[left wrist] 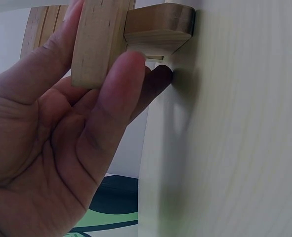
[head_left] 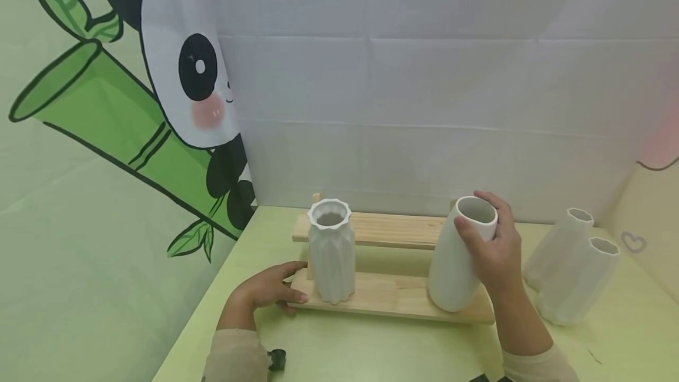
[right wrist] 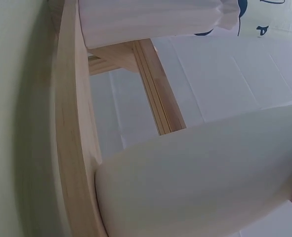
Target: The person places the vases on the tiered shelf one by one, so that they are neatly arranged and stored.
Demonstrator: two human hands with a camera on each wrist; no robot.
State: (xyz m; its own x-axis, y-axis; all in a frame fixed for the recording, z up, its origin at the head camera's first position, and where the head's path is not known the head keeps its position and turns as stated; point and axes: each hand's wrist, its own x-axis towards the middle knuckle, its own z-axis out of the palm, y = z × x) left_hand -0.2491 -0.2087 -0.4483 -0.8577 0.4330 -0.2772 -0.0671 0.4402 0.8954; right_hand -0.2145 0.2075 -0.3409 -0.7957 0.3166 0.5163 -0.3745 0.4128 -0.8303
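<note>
A two-tier wooden rack (head_left: 392, 293) stands on the table. My left hand (head_left: 270, 287) grips the left end of its lower board, with thumb and fingers around the board end (left wrist: 99, 44) in the left wrist view. On the left part of that board stands a white fluted vase (head_left: 332, 261) with a scalloped rim. My right hand (head_left: 498, 252) holds a smooth white vase (head_left: 453, 270) near its round rim, thumb at the front. The base of this smooth vase (right wrist: 200, 177) meets the right part of the lower board (right wrist: 69, 123), and the vase tilts slightly right.
Two more white vases (head_left: 580, 282) with wavy rims stand on the table to the right, beyond my right forearm. The rack's upper board (head_left: 398, 230) runs behind. A pale wall sheet (head_left: 451, 87) rises at the table's far edge, with a panda print (head_left: 175, 99) at left.
</note>
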